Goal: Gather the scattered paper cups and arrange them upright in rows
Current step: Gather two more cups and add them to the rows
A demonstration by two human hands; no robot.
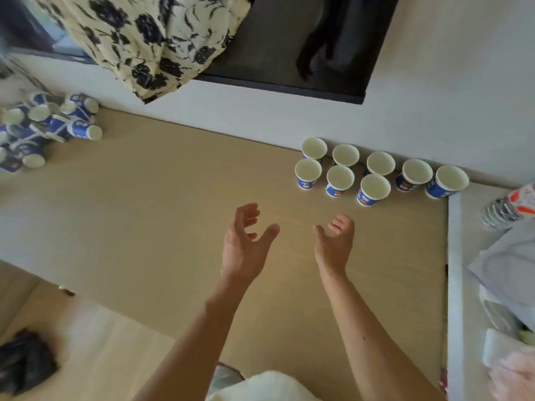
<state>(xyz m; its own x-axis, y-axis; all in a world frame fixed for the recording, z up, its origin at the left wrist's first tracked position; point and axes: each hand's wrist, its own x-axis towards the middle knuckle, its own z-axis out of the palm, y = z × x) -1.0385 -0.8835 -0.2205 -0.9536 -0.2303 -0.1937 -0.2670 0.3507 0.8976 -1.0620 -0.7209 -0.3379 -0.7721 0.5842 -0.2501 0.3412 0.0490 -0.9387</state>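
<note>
Your left hand [246, 241] and right hand [335, 241] hover empty, fingers loosely spread, just short of eight upright cups [376, 172] by the wall. The toppled pile [43, 131] lies far left — a careless reach could knock the rows over.

The upright cups [375, 188] stand on the table [144, 212] at its far right corner, five in a row along the wall [260, 120] and three just before them at the left end. Well to their left a heap of cups [49, 128] lies on their sides. Before them hover the left hand [246, 241] and right hand [335, 244]; to their right lies a bottle [506, 209].
</note>
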